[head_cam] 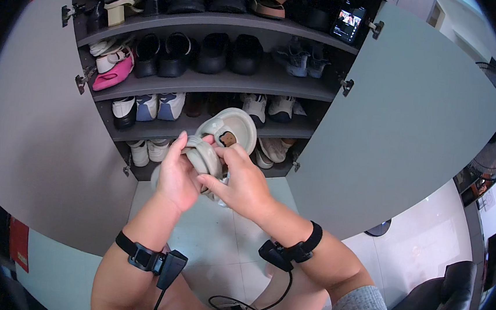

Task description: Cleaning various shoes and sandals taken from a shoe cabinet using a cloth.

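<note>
Both my hands hold a pair of pale grey-green slippers in front of the open shoe cabinet. My left hand (178,180) grips the nearer slipper (204,156) from the left side, thumb up along it. From the right, my right hand (241,178) has its fingers and thumb on the same pair. The farther slipper (246,126) shows its sole bed and strap, with a brown bear-shaped decoration (227,139) by my right fingertips. Some whitish material shows below the slippers, partly hidden by my hands.
Shoes fill several cabinet shelves (218,89), with black clogs (246,54) and white-blue sneakers (171,106). A lit phone (348,22) leans at the upper right. Open doors flank me on the left (52,139) and right (390,122). A black chair (438,296) and a fan (493,143) stand at right.
</note>
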Tool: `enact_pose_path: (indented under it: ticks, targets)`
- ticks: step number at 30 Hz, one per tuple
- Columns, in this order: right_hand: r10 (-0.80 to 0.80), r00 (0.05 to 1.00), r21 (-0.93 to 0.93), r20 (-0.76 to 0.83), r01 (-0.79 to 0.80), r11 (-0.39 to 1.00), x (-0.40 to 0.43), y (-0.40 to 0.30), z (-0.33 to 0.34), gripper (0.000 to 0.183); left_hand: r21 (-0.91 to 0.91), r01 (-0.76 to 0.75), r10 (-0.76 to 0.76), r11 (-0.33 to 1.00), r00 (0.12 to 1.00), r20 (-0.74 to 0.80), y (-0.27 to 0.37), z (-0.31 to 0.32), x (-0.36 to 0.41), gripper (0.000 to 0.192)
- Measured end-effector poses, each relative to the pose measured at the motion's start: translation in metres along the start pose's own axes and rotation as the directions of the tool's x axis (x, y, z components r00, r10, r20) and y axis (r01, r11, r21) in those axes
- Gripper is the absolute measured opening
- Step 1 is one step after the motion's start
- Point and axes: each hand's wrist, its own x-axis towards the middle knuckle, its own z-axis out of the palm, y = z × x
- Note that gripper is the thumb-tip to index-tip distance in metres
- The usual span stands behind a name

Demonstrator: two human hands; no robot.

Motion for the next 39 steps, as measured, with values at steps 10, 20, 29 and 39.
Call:
enact_pose_path:
  ticks: [10, 20, 29, 39]
  targets:
    - [0.332, 0.920, 0.566, -0.207, -0.163, 0.808, 0.028, 0.047, -0.042, 0.028, 0.239, -0.024, 0.025, 0.971, 1.000, 0.000, -0.013, -0.007, 0.001, 0.048]
    - [-0.287, 0.949, -0.234, -0.134, 0.251, 0.939, 0.029, 0.030, -0.027, 0.018, 0.307, -0.058, 0.024, 0.950, 0.993, 0.115, -0.027, 0.004, -0.008, 0.045]
    - [-0.314, 0.899, -0.298, -0.305, 0.223, 0.928, 0.040, 0.050, -0.034, 0.013, 0.233, -0.084, 0.049, 0.969, 0.987, 0.151, -0.016, 0.011, -0.016, 0.058]
    - [0.376, 0.818, 0.623, -0.434, -0.028, 0.782, 0.051, 0.060, -0.060, 0.031, 0.489, -0.311, 0.160, 0.815, 0.931, 0.327, -0.013, 0.008, -0.026, 0.054]
